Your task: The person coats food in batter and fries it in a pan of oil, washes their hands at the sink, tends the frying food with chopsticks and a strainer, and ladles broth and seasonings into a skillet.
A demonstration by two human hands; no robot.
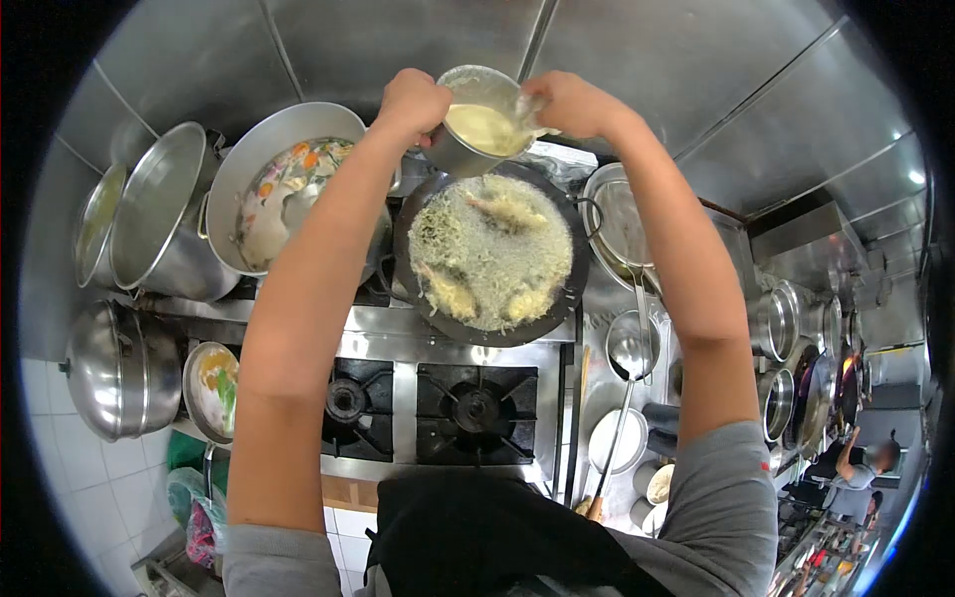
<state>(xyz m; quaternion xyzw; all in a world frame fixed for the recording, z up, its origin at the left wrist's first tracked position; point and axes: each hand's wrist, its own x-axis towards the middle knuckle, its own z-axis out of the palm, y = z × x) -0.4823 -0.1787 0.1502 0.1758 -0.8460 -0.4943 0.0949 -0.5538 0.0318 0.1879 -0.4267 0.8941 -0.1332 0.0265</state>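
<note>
My left hand (413, 102) grips the left side of a deep metal pot (460, 159) and holds it tilted above the wok. Pale yellow batter (487, 129) lies inside the pot. At the pot's right rim, my right hand (572, 104) has its fingers closed and smeared with batter. Whatever they hold is hard to make out. Below, the dark wok (569, 298) is full of bubbling oil with pale crumbs. Battered pieces fry in it: one (512, 212) at the back, one (448, 294) at front left and one (527, 303) at front right.
A large stockpot (221, 224) with broth and vegetables stands left of the wok. Two gas burners (476, 410) are in front. A long-handled ladle (629, 348) and a strainer (622, 214) lie at right. Farther right are stacked pans (781, 323) and another person (856, 468).
</note>
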